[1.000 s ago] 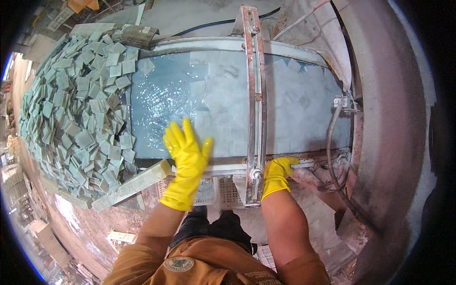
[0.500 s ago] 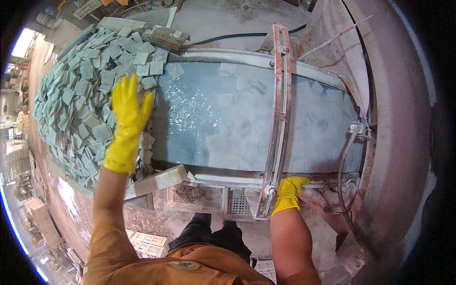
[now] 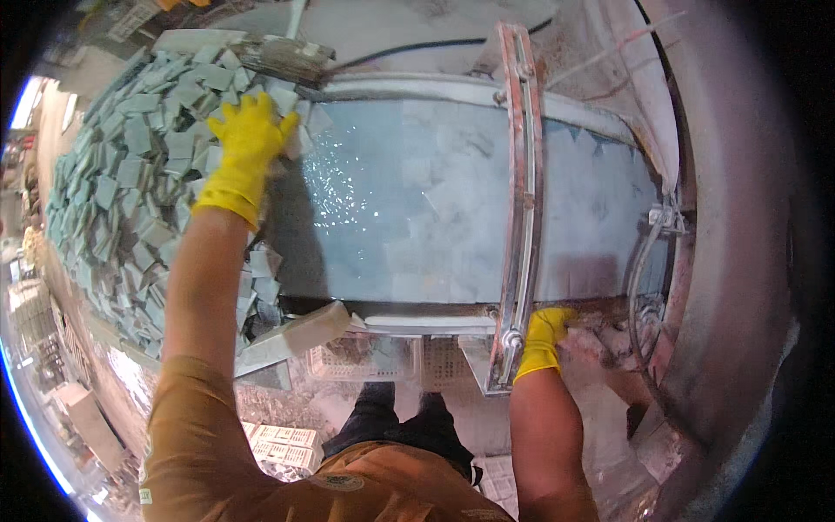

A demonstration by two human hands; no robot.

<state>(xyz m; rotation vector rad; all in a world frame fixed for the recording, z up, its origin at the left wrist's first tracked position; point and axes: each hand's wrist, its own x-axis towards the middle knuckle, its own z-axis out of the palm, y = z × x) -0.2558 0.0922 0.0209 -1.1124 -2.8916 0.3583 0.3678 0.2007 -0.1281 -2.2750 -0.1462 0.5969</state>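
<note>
My left hand (image 3: 248, 143), in a yellow rubber glove, lies with spread fingers on the right side of a big heap of thin pale green square tiles (image 3: 130, 165). Several loose tiles show around its fingertips, beside the wet blue-grey bed (image 3: 357, 235). Thin flat pieces cover part of that bed, their outlines blurred under a milky film. My right hand (image 3: 544, 337), gloved alike, is closed over the near rail (image 3: 426, 324), just right of the metal crossbar (image 3: 524, 200). Some of its fingers are hidden.
The slotted crossbar spans the bed, bolted at both ends. A pale block (image 3: 296, 335) sits at the near left corner. Plastic crates (image 3: 361, 358) stand below the near rail. A hose (image 3: 644, 270) hangs at the right end, by a large curved wall (image 3: 739, 244).
My left hand has moved away from me and slightly right, down onto the tiles by the bed's far left corner. My right hand stays at the rail. The whole view has shifted slightly.
</note>
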